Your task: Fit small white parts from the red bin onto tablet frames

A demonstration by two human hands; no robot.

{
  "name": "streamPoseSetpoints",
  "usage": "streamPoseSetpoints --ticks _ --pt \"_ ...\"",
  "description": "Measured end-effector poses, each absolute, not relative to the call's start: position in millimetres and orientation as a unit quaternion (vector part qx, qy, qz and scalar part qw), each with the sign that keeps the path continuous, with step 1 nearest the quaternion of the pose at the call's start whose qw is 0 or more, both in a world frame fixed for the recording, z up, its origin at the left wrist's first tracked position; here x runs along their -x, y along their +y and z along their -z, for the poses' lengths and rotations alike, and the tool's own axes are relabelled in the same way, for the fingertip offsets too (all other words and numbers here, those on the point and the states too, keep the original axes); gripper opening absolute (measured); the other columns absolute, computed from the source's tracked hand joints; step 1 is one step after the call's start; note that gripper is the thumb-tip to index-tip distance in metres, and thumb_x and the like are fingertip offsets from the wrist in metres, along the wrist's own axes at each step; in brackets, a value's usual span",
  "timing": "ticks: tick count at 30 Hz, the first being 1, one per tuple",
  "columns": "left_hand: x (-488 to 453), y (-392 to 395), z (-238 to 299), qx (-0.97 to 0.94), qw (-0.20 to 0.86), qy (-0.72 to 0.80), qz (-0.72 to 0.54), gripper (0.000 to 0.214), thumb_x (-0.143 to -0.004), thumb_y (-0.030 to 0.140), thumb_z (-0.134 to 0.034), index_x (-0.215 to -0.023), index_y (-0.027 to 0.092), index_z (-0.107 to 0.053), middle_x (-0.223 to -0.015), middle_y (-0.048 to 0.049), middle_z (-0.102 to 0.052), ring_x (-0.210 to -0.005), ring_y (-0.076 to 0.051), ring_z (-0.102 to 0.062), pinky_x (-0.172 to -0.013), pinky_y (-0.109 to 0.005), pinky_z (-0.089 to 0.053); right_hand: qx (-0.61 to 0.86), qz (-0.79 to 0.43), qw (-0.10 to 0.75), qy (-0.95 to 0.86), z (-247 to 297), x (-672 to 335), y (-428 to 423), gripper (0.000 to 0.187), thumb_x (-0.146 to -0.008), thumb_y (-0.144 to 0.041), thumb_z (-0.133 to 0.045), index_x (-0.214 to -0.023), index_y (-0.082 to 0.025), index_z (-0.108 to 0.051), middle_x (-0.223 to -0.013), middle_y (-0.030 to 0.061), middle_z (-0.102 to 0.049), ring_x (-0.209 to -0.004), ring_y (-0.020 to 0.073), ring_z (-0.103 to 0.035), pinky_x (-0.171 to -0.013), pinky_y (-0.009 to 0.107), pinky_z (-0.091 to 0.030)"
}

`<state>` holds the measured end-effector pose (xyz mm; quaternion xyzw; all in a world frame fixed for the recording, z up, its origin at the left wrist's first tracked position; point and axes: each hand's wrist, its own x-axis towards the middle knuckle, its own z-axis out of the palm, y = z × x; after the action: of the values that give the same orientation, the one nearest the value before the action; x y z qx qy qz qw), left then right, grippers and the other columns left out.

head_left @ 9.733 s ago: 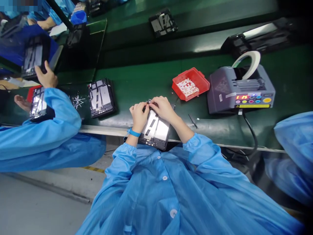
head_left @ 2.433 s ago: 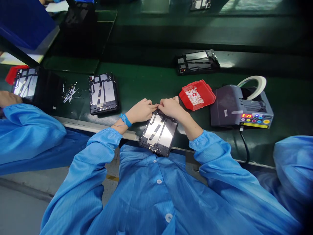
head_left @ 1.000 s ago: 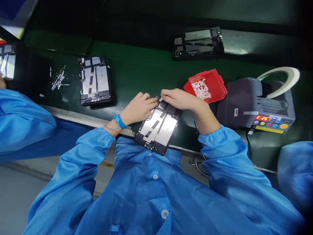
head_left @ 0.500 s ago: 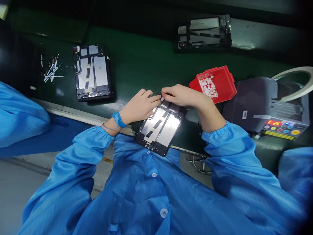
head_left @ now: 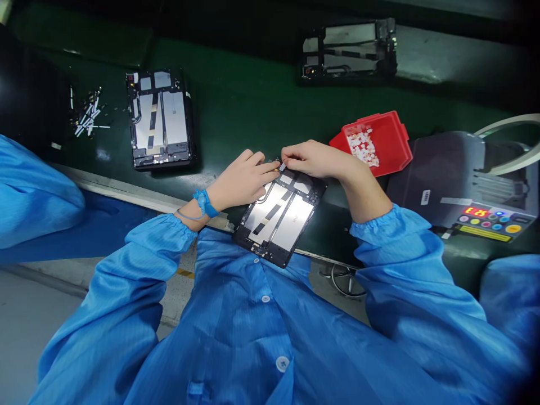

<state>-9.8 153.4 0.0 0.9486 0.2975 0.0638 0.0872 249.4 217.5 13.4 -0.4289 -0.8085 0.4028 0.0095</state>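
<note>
An opened tablet body [head_left: 280, 216] with silver panels lies tilted at the near edge of the green belt [head_left: 253, 107], partly over my lap. My left hand [head_left: 240, 183], with a blue wrist strap, rests curled on its upper left corner, fingertips pressing there. My right hand [head_left: 310, 160] pinches a small pale piece at the tablet's top edge, fingertips meeting those of the left. Both hands are closed on that spot.
A red bin [head_left: 375, 140] of small white parts stands right of my hands. A grey tape dispenser [head_left: 464, 180] with a lit display sits beyond it. Another opened tablet [head_left: 159, 119] lies to the left, a third [head_left: 348, 50] farther back. A co-worker's blue sleeve [head_left: 34, 197] is at left.
Over the frames the view tilted down and closer. My hands stayed at the tablet's top edge, the right one shifting slightly as it pinches the small piece.
</note>
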Motion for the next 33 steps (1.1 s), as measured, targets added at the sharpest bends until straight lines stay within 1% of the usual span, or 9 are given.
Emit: streamPoseSetpoints --ticks 6,12,17,20,25,27,29,31,33 --pt "10 154 1 -0.948 0.085 0.297 -0.071 0.053 -0.103 0.018 -0.060 -0.153 0.023 -0.076 -0.161 -0.0135 -0.074 -0.129 -0.039 -0.062 -0.107 -0.060 -0.045 0.427 -0.392 -0.001 -0.815 -13 -248 218 0.018 -0.099 -0.027 -0.061 -0.081 -0.023 -0.060 -0.073 -0.0001 -0.061 -0.071 0.0182 -0.051 -0.073 0.032 -0.034" --pt "8 153 0 -0.945 0.090 0.307 -0.073 0.056 -0.103 0.018 -0.060 -0.156 0.022 -0.074 -0.159 -0.0142 -0.075 -0.127 -0.040 -0.062 -0.106 -0.060 -0.045 0.437 -0.377 -0.010 -0.816 -15 -245 216 0.017 -0.100 -0.028 -0.063 -0.083 -0.023 -0.063 -0.073 0.0013 -0.063 -0.072 0.0195 -0.054 -0.073 0.033 -0.033" --pt "-1 146 5 -0.937 0.073 0.331 -0.087 0.054 -0.105 0.018 -0.055 -0.156 0.018 -0.074 -0.153 -0.0164 -0.077 -0.126 -0.040 -0.063 -0.103 -0.059 -0.046 0.439 -0.353 -0.021 -0.826 -15 -242 214 0.017 -0.102 -0.028 -0.064 -0.086 -0.023 -0.068 -0.075 0.0035 -0.066 -0.077 0.0217 -0.059 -0.074 0.034 -0.033" --pt "-7 141 7 -0.933 0.067 0.343 -0.085 0.053 -0.105 0.019 -0.055 -0.155 0.017 -0.074 -0.152 -0.0180 -0.075 -0.127 -0.042 -0.063 -0.104 -0.060 -0.046 0.455 -0.334 -0.024 -0.825 -13 -244 215 0.015 -0.102 -0.028 -0.067 -0.089 -0.023 -0.071 -0.076 0.0051 -0.069 -0.080 0.0236 -0.062 -0.076 0.034 -0.033" --pt "-11 136 4 -0.930 0.063 0.355 -0.074 0.052 -0.104 0.019 -0.056 -0.152 0.015 -0.075 -0.151 -0.0195 -0.075 -0.126 -0.042 -0.062 -0.104 -0.060 -0.045 0.457 -0.326 -0.025 -0.827 -7 -247 220 0.014 -0.101 -0.029 -0.069 -0.088 -0.023 -0.070 -0.075 0.0043 -0.069 -0.077 0.0229 -0.062 -0.074 0.034 -0.032" --pt "-10 136 2 -0.930 0.060 0.356 -0.070 0.049 -0.104 0.018 -0.056 -0.149 0.015 -0.077 -0.148 -0.0195 -0.076 -0.125 -0.041 -0.063 -0.103 -0.059 -0.045 0.467 -0.309 -0.022 -0.828 -4 -246 222 0.016 -0.100 -0.031 -0.073 -0.086 -0.023 -0.068 -0.072 0.0032 -0.066 -0.075 0.0221 -0.060 -0.073 0.034 -0.030" --pt "-9 137 1 -0.931 0.057 0.354 -0.068 0.048 -0.104 0.018 -0.057 -0.148 0.015 -0.076 -0.147 -0.0195 -0.076 -0.124 -0.040 -0.063 -0.102 -0.058 -0.046 0.497 -0.292 -0.013 -0.817 -1 -245 222 0.024 -0.099 -0.032 -0.079 -0.083 -0.024 -0.064 -0.068 0.0014 -0.061 -0.071 0.0208 -0.054 -0.074 0.034 -0.029" --pt "-9 138 2 -0.932 0.053 0.351 -0.067 0.048 -0.105 0.018 -0.057 -0.149 0.013 -0.075 -0.148 -0.0196 -0.076 -0.125 -0.040 -0.064 -0.102 -0.058 -0.047 0.539 -0.283 0.009 -0.793 -1 -245 219 0.035 -0.100 -0.035 -0.083 -0.078 -0.024 -0.058 -0.065 -0.0010 -0.053 -0.066 0.0178 -0.043 -0.075 0.034 -0.027" --pt "-11 139 4 -0.932 0.047 0.353 -0.064 0.046 -0.106 0.017 -0.056 -0.147 0.012 -0.075 -0.150 -0.0193 -0.075 -0.128 -0.039 -0.064 -0.104 -0.057 -0.048 0.576 -0.271 0.035 -0.771 -3 -248 206 0.040 -0.105 -0.034 -0.078 -0.078 -0.025 -0.051 -0.066 -0.0030 -0.046 -0.065 0.0154 -0.030 -0.076 0.035 -0.025"
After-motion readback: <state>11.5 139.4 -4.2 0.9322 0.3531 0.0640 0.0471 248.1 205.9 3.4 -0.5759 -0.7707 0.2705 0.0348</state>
